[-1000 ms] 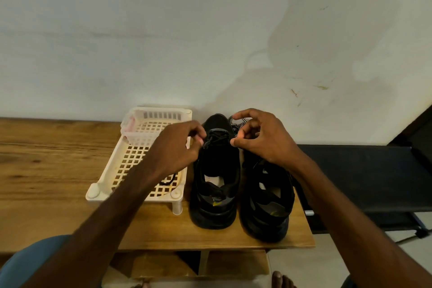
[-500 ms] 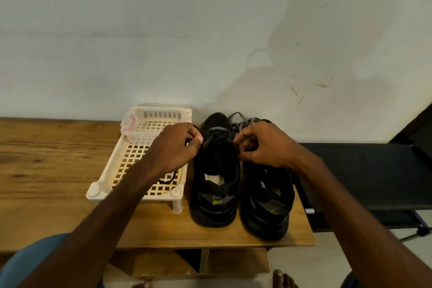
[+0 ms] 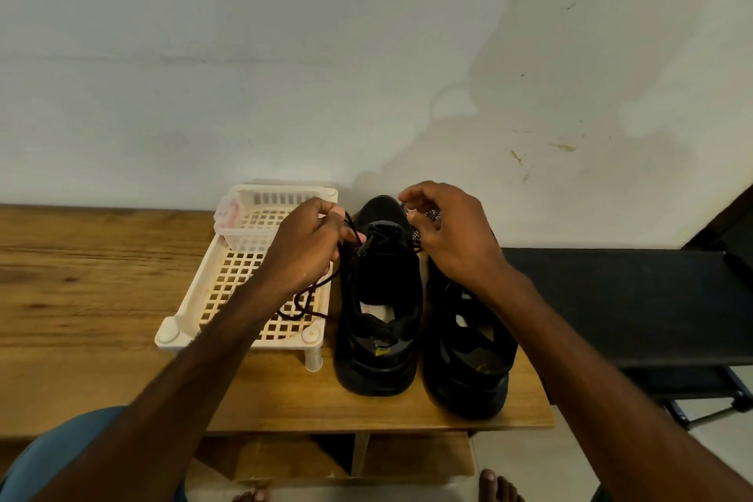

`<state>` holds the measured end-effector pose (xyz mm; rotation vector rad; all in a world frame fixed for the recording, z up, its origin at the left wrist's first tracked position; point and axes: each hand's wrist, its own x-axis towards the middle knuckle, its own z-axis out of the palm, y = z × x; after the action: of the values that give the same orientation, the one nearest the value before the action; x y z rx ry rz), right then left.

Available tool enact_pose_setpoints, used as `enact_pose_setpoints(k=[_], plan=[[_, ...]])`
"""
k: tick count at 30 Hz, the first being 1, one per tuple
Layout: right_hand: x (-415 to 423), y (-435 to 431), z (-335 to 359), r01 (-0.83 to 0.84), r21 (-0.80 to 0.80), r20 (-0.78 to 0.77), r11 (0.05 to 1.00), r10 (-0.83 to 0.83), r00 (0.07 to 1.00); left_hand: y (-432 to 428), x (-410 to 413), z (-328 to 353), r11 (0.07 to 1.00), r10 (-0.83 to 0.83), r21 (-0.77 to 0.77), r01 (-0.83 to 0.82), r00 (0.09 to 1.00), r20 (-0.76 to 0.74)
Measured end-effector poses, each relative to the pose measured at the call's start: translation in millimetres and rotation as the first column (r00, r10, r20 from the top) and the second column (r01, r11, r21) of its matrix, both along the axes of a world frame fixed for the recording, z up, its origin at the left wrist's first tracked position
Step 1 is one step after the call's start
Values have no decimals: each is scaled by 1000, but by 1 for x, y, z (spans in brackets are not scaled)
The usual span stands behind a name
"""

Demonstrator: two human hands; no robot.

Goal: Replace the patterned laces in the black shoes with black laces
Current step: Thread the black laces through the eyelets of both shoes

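Pinching item, head view: left hand (image 3: pixel 303 249), fingers curled, thumb and forefinger closed on the black lace (image 3: pixel 309 298) just beside the toe end of the left shoe (image 3: pixel 379 298).

Right hand (image 3: pixel 452 236): fingers loosely curled over the toe end of the shoes, fingertips against the patterned lace (image 3: pixel 432 213). Whether it actually grips the lace cannot be told.

Black lace: thin round cord. One part is threaded and bunched at the upper eyelets of the left shoe; the rest runs from the left hand down in a loose loop onto the tray (image 3: pixel 191 298).

Patterned lace: black-and-white speckled cord, seen only in short bits under the right fingers, at the front of the right shoe (image 3: pixel 468 338).

Shoes: pair, matt black, thick soles, heels toward the camera, side by side and nearly touching, on the right end of the table (image 3: pixel 81 298). Pale insole visible inside the left one.

Tray: cream plastic, rectangular, square-lattice floor, slotted far wall, short round legs at the corners. It stands just left of the left shoe. Contents: the trailing lace loop, and a pale translucent piece with a pink tinge (image 3: pixel 232 216) in the far left corner, kind not clear.

Table: wood, visible grain, brown.

Bench (image 3: pixel 611 298): flat black surface, right of the table.
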<state>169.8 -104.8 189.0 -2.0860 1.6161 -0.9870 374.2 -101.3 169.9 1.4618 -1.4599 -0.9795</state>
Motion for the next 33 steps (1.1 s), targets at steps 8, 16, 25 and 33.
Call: enact_pose_setpoints(k=[8,16,25,33], plan=[[3,16,9,83,263,-157,961,-43,987,1,5,17,981,138,-72,-181,904,-404],[2,13,-2,81,301,-87,950,-57,995,5,8,0,985,40,-160,63,820,571],[3,7,-7,109,325,-101,940,-80,992,2,13,3,981,11,-169,98,834,551],[2,7,-7,104,316,-100,943,-75,992,-8,15,-5,977,26,-180,116,772,635]])
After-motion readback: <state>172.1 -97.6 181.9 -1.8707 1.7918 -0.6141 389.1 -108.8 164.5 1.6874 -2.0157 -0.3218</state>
